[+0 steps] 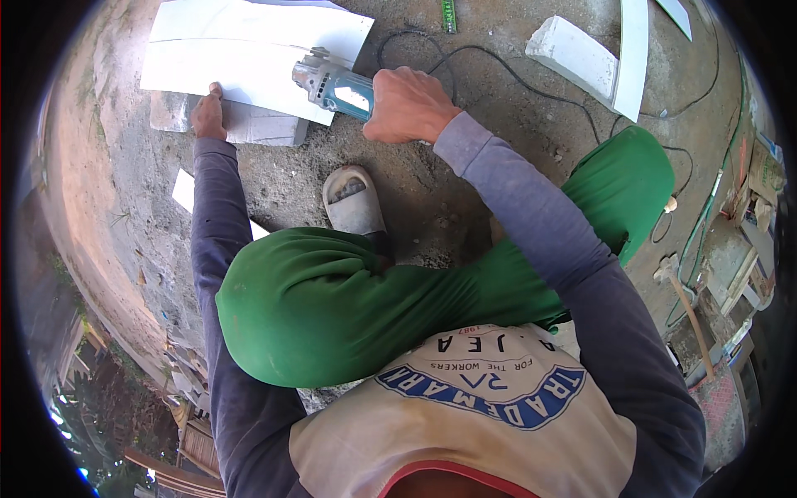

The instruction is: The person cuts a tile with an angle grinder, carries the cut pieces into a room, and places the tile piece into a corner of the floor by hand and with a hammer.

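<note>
My right hand (408, 105) is wrapped round the teal body of an angle grinder (349, 93). Its grey head (312, 75) is over the right part of a large white tile (241, 51); the disc is hard to make out. At the tile's near edge, my left hand (209, 114) grips it with the thumb on top, and its other fingers are mostly hidden. Beneath that edge lies a pale block (264, 124), which shows in part. A thin dark line runs across the tile's face.
A white block (571, 55) and a long white tile strip (633, 58) lie at the right. A black cable (531, 85) winds over the rough ground. A green tape measure blade (449, 15) is at the top. A hammer (669, 272) and clutter are far right. My sandalled foot (355, 202) is close by.
</note>
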The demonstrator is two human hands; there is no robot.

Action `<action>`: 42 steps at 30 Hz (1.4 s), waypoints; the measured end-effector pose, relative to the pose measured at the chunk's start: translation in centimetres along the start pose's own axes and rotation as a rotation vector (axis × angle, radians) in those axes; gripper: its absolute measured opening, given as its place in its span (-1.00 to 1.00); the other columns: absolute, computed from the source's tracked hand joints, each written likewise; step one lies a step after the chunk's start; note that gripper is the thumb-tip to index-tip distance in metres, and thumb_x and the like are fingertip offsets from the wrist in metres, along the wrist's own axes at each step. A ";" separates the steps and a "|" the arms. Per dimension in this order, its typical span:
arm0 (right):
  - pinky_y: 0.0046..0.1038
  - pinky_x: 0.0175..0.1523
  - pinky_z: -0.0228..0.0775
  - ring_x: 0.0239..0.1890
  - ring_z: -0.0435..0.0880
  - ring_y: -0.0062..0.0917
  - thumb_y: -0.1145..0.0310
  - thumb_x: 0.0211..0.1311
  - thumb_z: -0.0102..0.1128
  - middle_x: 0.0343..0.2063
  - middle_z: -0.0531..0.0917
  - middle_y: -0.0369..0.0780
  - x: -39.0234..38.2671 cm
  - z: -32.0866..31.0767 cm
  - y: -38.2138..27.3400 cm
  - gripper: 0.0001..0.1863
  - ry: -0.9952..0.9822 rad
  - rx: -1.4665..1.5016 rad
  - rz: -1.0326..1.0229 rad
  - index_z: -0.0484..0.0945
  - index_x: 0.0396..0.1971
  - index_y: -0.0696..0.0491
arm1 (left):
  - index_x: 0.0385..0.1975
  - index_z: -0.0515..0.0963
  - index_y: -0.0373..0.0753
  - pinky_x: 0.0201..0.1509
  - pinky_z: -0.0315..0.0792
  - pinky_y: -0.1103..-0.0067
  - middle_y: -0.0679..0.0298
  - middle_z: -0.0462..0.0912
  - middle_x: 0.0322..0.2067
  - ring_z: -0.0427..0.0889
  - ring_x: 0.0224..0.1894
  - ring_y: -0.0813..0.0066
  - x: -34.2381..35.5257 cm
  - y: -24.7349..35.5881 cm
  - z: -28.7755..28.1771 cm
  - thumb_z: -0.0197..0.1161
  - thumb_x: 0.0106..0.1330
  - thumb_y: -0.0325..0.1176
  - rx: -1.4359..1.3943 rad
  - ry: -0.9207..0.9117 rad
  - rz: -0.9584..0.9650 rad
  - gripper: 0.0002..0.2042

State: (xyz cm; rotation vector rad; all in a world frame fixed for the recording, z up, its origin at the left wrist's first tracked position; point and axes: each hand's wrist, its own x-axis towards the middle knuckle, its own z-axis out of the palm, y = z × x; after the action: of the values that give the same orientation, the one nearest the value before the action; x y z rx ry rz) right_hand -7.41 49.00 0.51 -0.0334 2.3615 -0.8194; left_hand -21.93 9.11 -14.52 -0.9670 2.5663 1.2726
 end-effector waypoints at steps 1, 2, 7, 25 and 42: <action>-0.17 -0.06 0.64 -0.27 0.79 -0.03 0.34 -0.22 0.32 -0.40 0.74 0.11 0.0 0.1 0.2 -0.65 -0.001 -0.017 0.004 0.70 -0.39 0.28 | -0.13 0.69 -0.44 0.07 0.37 0.39 0.13 0.66 -0.09 0.48 -0.10 0.37 -0.2 0.2 0.1 0.32 0.38 -0.03 0.001 -0.003 -0.003 -0.53; -0.19 -0.06 0.66 -0.27 0.80 -0.06 0.32 -0.23 0.34 -0.39 0.75 0.08 -0.1 0.1 0.4 -0.63 -0.002 -0.034 0.008 0.72 -0.37 0.24 | -0.13 0.69 -0.44 0.06 0.37 0.40 0.15 0.65 -0.11 0.48 -0.11 0.39 -0.3 0.3 0.2 0.32 0.38 -0.04 0.002 -0.007 -0.006 -0.54; -0.17 -0.07 0.64 -0.27 0.78 -0.02 0.34 -0.22 0.31 -0.40 0.73 0.11 -0.8 0.1 0.4 -0.65 0.009 -0.019 0.009 0.70 -0.40 0.27 | -0.13 0.69 -0.43 0.04 0.37 0.43 0.20 0.63 -0.16 0.46 -0.13 0.42 0.1 0.1 -0.3 0.32 0.38 -0.04 -0.007 -0.018 -0.015 -0.54; -0.16 -0.09 0.61 -0.28 0.76 0.01 0.34 -0.23 0.27 -0.42 0.72 0.13 -0.6 0.2 0.3 -0.67 0.020 -0.016 0.023 0.66 -0.45 0.29 | -0.24 0.71 -0.46 0.10 0.41 0.38 0.00 0.70 -0.14 0.58 -0.05 0.26 -0.7 0.5 0.1 0.37 0.30 -0.10 0.041 0.042 0.076 -0.58; -0.25 -0.07 0.66 -0.25 0.80 -0.10 0.29 -0.21 0.34 -0.32 0.77 0.05 8.2 -0.3 -7.0 -0.62 -0.025 -0.016 -0.013 0.73 -0.34 0.21 | -0.19 0.68 -0.49 0.01 0.44 0.43 0.04 0.73 -0.21 0.61 -0.14 0.33 -1.9 1.2 0.1 0.31 0.35 -0.14 -0.040 0.006 0.082 -0.59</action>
State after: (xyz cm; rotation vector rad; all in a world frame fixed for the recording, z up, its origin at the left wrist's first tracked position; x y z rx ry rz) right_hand -15.35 41.79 0.11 -0.0659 2.3467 -0.8024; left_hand -21.12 10.67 -13.12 -0.8822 2.6195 1.3480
